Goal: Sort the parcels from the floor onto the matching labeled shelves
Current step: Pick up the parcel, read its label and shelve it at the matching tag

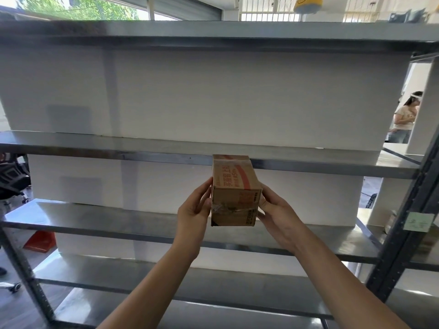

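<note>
A small brown cardboard parcel with red print and clear tape is held out in front of the grey metal shelf unit. My left hand grips its left side and my right hand grips its right side. The parcel hangs between two shelf boards: its top overlaps the front edge of the upper board, and its bottom sits just above the lower board. I cannot tell whether it touches the lower board. A green paper label is stuck on the right upright.
The dark right upright of the rack slants up beside my right arm. A white wall stands behind the shelves. Further shelf boards lie below. A red object and an office chair are at the left. A person stands far right.
</note>
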The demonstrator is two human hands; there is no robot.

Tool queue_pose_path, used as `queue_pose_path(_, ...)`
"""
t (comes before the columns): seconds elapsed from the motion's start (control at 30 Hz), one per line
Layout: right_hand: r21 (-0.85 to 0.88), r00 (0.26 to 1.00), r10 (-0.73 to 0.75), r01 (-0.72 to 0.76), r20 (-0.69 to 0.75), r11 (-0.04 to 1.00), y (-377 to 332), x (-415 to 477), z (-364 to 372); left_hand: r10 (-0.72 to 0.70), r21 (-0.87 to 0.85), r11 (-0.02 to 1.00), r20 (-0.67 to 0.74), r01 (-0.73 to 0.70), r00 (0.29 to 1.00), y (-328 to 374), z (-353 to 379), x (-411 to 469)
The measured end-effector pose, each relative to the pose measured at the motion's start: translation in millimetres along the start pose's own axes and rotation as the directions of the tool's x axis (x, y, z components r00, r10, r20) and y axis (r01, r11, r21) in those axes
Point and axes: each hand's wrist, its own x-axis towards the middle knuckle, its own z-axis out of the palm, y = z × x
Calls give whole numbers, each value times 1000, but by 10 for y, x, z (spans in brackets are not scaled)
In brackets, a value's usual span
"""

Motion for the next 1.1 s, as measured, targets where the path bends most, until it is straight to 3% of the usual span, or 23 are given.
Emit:
queue_pose_path(0.2,-33,998,-17,19,63,999,32,-25,-15,-38,-67,997,2,38,999,58,23,11)
queue_pose_path(0.6,-34,999,-48,48,3,998,107,-9,-26,-22,-100,995,2,22,1000,3,10,27)
queue_pose_path(0.8,-19,991,-100,98,-86,995,95,19,11,22,-188,982,41,-14,999,3,50,23)
queue_pose_path(1.1,36,999,-26,28,-41,999,94,18,45,127,-156,979,-10,-127,992,-92,-53,36)
